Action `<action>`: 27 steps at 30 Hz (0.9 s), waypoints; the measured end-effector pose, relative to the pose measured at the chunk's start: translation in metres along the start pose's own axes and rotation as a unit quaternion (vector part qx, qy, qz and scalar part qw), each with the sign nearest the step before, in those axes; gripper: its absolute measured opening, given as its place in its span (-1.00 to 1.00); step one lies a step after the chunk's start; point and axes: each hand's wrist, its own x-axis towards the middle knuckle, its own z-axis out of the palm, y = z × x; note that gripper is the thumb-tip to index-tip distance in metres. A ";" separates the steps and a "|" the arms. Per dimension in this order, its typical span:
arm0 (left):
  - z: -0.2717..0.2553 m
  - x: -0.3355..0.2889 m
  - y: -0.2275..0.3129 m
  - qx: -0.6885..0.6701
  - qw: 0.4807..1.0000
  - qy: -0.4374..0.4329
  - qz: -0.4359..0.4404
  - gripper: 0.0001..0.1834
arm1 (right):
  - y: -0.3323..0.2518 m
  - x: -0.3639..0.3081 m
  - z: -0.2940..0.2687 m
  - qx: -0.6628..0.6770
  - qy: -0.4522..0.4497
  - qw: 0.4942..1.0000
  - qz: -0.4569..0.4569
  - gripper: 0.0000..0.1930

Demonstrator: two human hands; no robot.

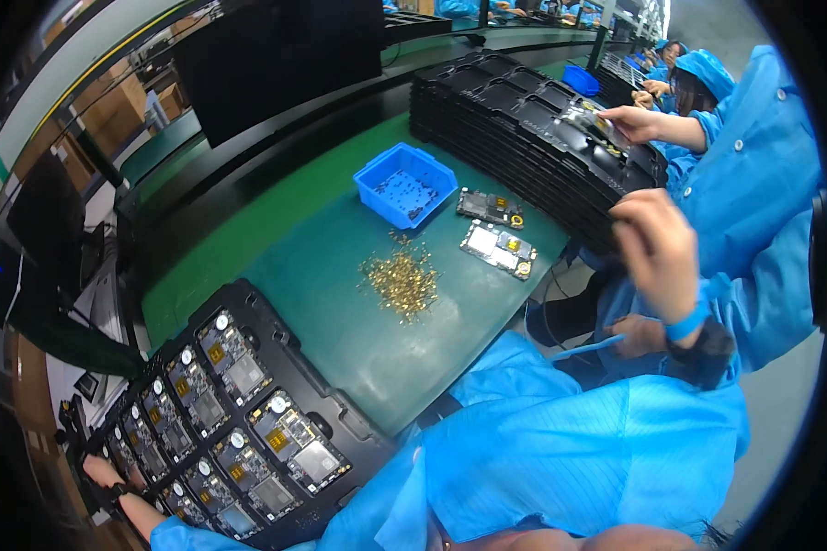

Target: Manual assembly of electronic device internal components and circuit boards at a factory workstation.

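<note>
At the lower left, my left hand [103, 472] is closed at the far left end of a black compartment tray [331, 404]; its fingertips are partly hidden. Two rows of phone circuit boards [299, 441] lie in that tray, each with a white round sticker. My right hand [657, 253], with a blue wrist strap, is raised at the right above the bench edge, slightly blurred. Its fingers are loosely bent and apart, and nothing shows in them. Nearest to it on the bench are a silver-faced circuit board [498, 248] and a darker circuit board [490, 208].
A pile of small gold-coloured parts [402, 283] lies on the green mat [377, 367]. Behind it stands a blue bin [404, 188] with small dark pieces. Black trays are stacked [524, 129] at the back right, where a co-worker's hand [629, 124] reaches over. A dark monitor [280, 69] stands behind.
</note>
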 end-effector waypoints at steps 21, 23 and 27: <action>-0.144 -0.063 0.088 -0.661 0.633 -0.241 -0.323 -0.79 | -0.022 -0.095 0.189 0.508 -0.162 0.838 0.116 -0.85; -0.152 -0.075 0.086 -0.720 0.521 -0.352 -0.293 -0.83 | -0.030 -0.092 0.193 0.504 -0.170 0.845 0.052 -0.87; -0.191 -0.145 0.165 -0.798 0.395 -0.386 -0.242 -0.80 | -0.040 -0.090 0.212 0.476 -0.133 0.867 -0.065 -0.86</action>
